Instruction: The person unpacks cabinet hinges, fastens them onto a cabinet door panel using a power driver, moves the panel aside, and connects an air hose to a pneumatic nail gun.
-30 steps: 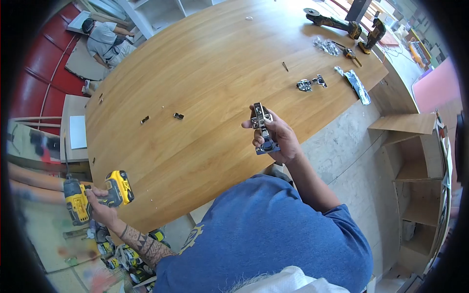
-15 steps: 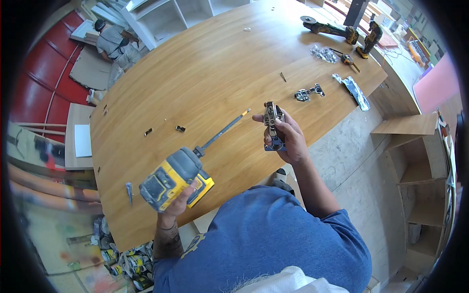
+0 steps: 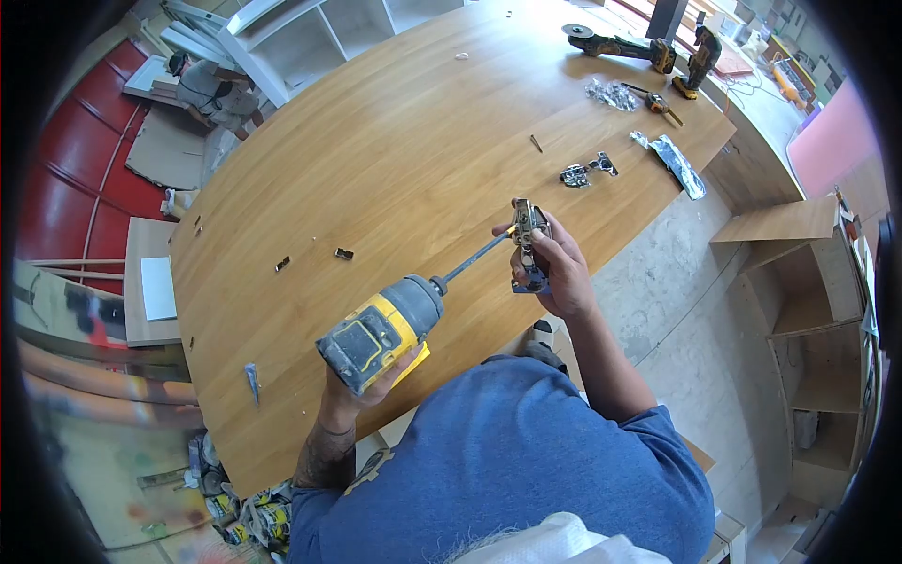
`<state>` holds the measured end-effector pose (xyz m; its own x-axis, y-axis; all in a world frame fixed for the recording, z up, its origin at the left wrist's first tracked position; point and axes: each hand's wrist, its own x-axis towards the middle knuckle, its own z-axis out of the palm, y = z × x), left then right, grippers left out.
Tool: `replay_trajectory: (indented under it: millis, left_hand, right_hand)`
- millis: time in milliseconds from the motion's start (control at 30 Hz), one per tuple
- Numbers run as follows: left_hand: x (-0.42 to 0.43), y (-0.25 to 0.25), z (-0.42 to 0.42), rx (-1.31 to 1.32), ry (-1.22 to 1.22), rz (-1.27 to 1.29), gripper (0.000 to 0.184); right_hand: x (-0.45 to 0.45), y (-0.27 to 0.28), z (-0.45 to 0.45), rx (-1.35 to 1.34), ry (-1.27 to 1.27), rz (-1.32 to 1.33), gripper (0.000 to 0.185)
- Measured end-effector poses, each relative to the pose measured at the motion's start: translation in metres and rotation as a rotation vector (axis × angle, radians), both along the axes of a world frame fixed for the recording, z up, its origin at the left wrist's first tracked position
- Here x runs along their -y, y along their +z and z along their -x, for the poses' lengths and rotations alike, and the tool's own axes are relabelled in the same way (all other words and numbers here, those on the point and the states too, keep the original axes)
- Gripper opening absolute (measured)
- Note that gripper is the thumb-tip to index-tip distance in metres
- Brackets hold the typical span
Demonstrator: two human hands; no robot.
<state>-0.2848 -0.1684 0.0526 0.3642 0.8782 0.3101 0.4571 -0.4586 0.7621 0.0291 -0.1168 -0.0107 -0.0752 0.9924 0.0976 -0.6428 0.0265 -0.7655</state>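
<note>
Wood table [image 3: 404,160] is spreading below. L hand [image 3: 376,383] is gripping drill [image 3: 385,324], bit [image 3: 474,260] angling fwd-right to hinge [image 3: 525,226]; R hand [image 3: 562,270] is clamping hinge, long axis running fwd-back. Bit's reaching hinge's L side; can't tell if touching.

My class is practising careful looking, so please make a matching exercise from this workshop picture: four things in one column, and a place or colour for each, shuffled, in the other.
Column one
1. Power driver
2. Nearer metal hinge
3. Farther metal hinge
4. Wearer's shirt

Column two
A. Lying on the tabletop
B. Blue
C. In the left hand
D. In the right hand

Right pairs: 1-C, 2-D, 3-A, 4-B.
</note>
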Motion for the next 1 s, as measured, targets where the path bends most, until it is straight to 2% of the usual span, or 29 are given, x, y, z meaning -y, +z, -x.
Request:
replay_trajectory:
  millis: [200,267,433,633,833,933,1000]
  left_hand:
    - [-0.001,-0.009,0.009,-0.02,-0.025,-0.042,0.021]
    - [0.0,-0.008,0.009,-0.009,-0.024,-0.033,0.021]
    - [0.002,-0.007,0.01,0.051,0.001,0.036,0.022]
    - [0.002,-0.015,0.014,0.001,-0.021,-0.02,0.023]
    - [0.002,-0.019,0.016,0.046,-0.018,0.028,0.023]
    - [0.001,-0.002,0.012,-0.008,-0.035,0.071,0.023]
    - [0.001,0.007,0.01,0.04,-0.044,0.208,0.022]
  right_hand:
    - [0.006,0.001,0.003,-0.004,0.028,0.042,0.062]
    - [0.008,0.001,0.004,-0.086,0.04,0.046,0.066]
    - [0.013,-0.001,0.004,-0.087,0.065,0.044,0.064]
    - [0.016,-0.003,0.009,-0.066,0.045,0.053,0.069]
    - [0.02,0.0,0.009,0.01,0.014,0.037,0.069]
    - [0.022,0.001,0.007,0.059,0.024,0.037,0.068]
    - [0.023,0.0,0.006,0.076,0.036,0.035,0.066]
